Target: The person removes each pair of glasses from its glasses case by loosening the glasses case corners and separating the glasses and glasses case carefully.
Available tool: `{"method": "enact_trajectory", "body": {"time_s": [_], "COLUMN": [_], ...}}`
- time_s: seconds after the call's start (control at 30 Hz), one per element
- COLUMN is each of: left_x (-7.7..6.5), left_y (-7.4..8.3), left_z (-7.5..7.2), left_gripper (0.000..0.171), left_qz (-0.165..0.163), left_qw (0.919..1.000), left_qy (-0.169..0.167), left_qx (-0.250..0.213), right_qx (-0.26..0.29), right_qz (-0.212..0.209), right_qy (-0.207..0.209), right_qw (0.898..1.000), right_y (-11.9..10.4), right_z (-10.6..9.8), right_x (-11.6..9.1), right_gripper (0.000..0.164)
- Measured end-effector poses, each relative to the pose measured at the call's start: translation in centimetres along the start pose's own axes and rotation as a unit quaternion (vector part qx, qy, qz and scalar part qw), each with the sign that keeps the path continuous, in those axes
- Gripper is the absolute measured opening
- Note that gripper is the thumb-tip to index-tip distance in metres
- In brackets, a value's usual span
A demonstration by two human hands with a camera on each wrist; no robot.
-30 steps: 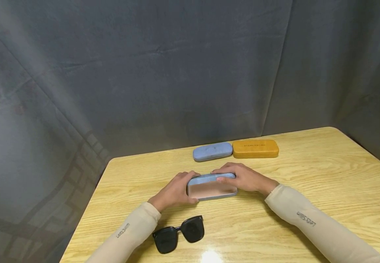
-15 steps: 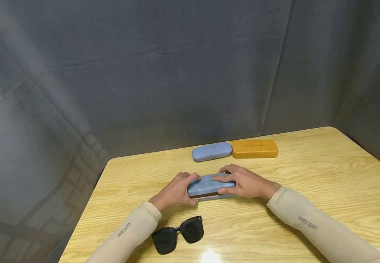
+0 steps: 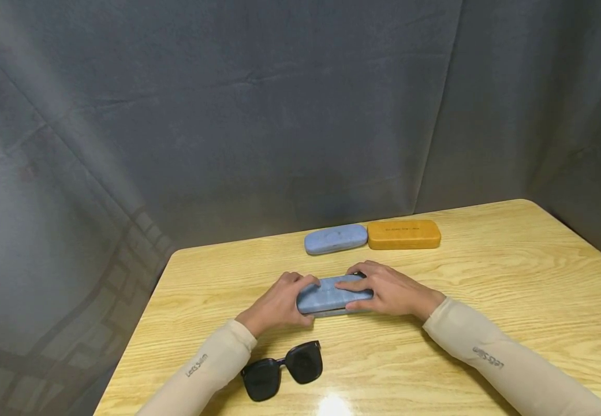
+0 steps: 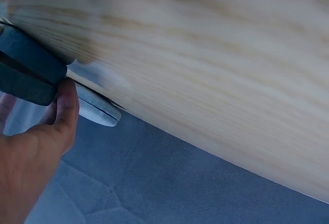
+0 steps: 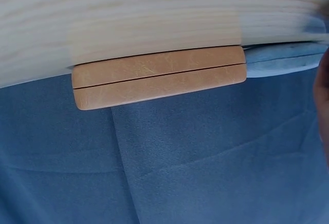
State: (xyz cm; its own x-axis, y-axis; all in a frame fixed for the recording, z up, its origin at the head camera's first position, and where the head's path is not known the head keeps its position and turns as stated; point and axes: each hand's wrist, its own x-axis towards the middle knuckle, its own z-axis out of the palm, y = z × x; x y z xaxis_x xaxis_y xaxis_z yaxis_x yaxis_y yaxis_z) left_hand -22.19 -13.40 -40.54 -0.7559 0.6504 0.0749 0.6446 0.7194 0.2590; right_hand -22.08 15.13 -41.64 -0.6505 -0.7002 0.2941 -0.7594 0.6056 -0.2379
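Note:
A blue glasses case [image 3: 325,297] lies on the table between both hands, its lid lowered with a thin dark gap along the front. My left hand [image 3: 280,301] grips its left end, thumb at the front edge. My right hand [image 3: 394,290] holds the right end, one finger across the lid and the thumb at the front. In the left wrist view the end of the case [image 4: 28,70] sits in the left hand [image 4: 38,147], the gap showing there too. Only a sliver of the right hand [image 5: 323,98] appears in the right wrist view. What lies inside is hidden.
Black sunglasses [image 3: 282,370] rest near the left forearm, in front of the case. Toward the back edge, a lighter blue glasses case [image 3: 335,239] sits beside an orange glasses case [image 3: 404,235]. A grey curtain [image 3: 279,115] hangs behind the wooden table [image 3: 513,277].
The lid of the blue glasses case has swung down toward the front, covering the pale inside seen earlier. My right hand has come slightly forward with it; the left hand has stayed in place.

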Motion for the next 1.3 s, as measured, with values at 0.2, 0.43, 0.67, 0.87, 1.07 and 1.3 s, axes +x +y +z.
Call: {"method": "enact_trajectory", "body": {"time_s": [0.2,0.43,0.67,0.87,1.07,1.3], "left_x": [-0.1,-0.2,-0.4,-0.7,-0.8,-0.6], "left_y": [0.4,0.7,0.6,0.6,1.2,1.7], "left_z": [-0.1,0.0,-0.2,-0.5,-0.8,-0.9], "left_gripper": [0.062,0.061,0.061,0.064,0.051,0.042], "left_qz": [0.005,0.002,-0.006,0.013,0.092,0.122], "left_qw": [0.9999,0.9996,0.9997,0.9991,0.9931,0.9837], "left_qy": [0.004,0.005,-0.013,-0.026,0.018,0.045], "left_qx": [0.013,0.026,0.022,0.030,0.071,0.125], "right_qx": [-0.019,-0.032,-0.040,-0.064,-0.074,-0.081], "right_qz": [-0.005,0.000,0.008,-0.019,-0.043,-0.052], "right_qy": [0.004,0.018,0.026,0.048,0.082,0.086], "right_qw": [1.000,0.999,0.999,0.997,0.993,0.992], "right_y": [-0.1,-0.3,-0.6,-0.6,-0.9,-1.0], "right_z": [-0.1,-0.1,0.2,-0.2,-0.8,-0.7], "right_x": [-0.2,-0.3,-0.5,-1.3,-2.0,-2.0], "right_gripper": [0.054,0.051,0.052,0.054,0.038,0.032]}}
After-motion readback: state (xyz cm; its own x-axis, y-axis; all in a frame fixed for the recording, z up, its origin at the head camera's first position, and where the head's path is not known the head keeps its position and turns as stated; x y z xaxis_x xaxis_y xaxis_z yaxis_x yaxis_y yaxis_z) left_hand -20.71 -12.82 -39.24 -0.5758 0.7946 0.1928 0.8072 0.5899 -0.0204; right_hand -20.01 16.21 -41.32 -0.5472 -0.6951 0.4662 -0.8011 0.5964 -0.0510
